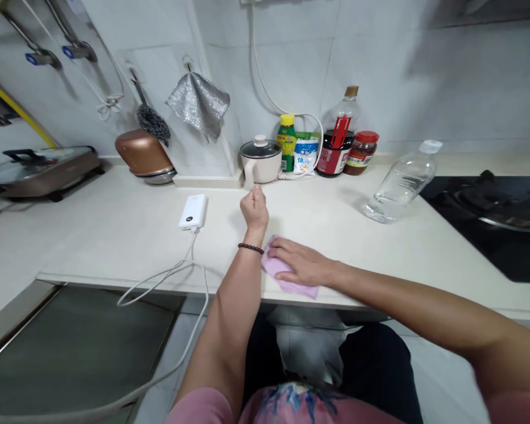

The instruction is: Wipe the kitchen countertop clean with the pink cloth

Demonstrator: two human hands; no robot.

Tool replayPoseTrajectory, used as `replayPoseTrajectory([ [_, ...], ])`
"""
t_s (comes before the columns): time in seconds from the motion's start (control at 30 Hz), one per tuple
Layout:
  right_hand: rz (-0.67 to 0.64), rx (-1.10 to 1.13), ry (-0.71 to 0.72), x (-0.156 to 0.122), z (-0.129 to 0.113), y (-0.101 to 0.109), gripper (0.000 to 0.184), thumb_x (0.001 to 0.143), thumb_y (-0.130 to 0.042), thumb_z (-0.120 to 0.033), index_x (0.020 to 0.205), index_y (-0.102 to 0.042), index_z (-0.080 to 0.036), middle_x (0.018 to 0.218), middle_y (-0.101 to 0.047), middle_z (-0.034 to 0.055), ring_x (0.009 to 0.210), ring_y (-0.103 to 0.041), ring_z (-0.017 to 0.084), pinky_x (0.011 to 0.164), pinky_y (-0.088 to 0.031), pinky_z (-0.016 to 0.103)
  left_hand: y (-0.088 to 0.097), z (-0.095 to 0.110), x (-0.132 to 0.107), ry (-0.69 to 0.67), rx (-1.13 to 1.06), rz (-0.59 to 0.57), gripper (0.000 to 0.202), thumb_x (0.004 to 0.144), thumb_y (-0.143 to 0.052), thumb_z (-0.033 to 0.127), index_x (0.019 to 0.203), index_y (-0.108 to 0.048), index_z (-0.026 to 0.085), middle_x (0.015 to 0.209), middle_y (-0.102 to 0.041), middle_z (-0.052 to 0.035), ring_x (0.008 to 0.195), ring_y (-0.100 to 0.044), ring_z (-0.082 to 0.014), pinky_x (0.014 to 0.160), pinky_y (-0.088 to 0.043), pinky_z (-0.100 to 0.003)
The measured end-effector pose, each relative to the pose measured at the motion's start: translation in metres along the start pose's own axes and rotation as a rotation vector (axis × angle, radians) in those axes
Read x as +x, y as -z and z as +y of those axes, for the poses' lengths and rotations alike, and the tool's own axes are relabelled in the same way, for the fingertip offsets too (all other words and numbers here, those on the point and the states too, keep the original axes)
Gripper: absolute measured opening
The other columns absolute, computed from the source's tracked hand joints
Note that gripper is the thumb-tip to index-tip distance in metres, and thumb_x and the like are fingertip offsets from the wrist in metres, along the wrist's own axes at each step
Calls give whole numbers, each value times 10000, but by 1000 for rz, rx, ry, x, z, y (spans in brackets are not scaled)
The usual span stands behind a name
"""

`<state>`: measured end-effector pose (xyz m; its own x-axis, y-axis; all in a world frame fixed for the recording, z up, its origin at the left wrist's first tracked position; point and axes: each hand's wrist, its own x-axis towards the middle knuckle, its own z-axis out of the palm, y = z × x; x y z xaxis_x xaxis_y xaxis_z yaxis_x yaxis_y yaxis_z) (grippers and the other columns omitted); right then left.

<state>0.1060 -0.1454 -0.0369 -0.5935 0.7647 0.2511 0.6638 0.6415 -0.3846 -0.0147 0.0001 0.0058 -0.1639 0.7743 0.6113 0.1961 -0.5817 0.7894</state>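
Note:
My right hand [304, 263] presses down on a pink cleaning cloth [307, 289] near the counter's front edge, its fingers bent over the cloth. My left hand [255, 210] is closed in a fist, a beaded bracelet on its wrist. It is right at the handle of a small cream electric pot [267, 168] with a glass lid. The fist covers the handle's lower end, and what lies inside the fingers is hidden. My left forearm passes beside the cloth's left edge.
A white power bank [193, 211] with a cable [176, 268] lies left. Behind stand a green bottle [287, 144], a white packet [306, 154], a dark jar [334, 154] and a red-lidded jar [361, 153]. Right are a tilted clear bottle [400, 185] and a black stove [490, 235].

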Motion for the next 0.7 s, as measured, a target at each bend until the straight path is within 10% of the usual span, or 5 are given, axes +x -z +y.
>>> replayPoseTrajectory([
  [0.2,-9,30,147,27,-2,-11,547,911,-627,-540,1319,-566,-181,1416,-520,163,1356,-467,278,1150,-413,464,8,-21,8,81,45,41,582,1014,-345,511,507,-323,225,485,-331,30,490,-344,-108,519,-271,-278],
  [0.53,220,-152,-489,-201,83,83,503,912,-580,-559,1337,-587,-289,1463,-528,118,1386,-489,301,1169,-403,540,-9,-23,-6,63,41,-146,557,978,-376,517,504,-327,228,488,-357,25,497,-362,-118,534,-258,-291],
  [0.7,464,-24,-739,-244,128,122,442,786,-696,-628,1056,-694,-278,1153,-709,140,1064,-695,338,973,-556,532,-10,-26,-5,62,106,-137,538,970,-362,481,496,-320,231,478,-351,21,494,-357,-126,537,-242,-299],
])
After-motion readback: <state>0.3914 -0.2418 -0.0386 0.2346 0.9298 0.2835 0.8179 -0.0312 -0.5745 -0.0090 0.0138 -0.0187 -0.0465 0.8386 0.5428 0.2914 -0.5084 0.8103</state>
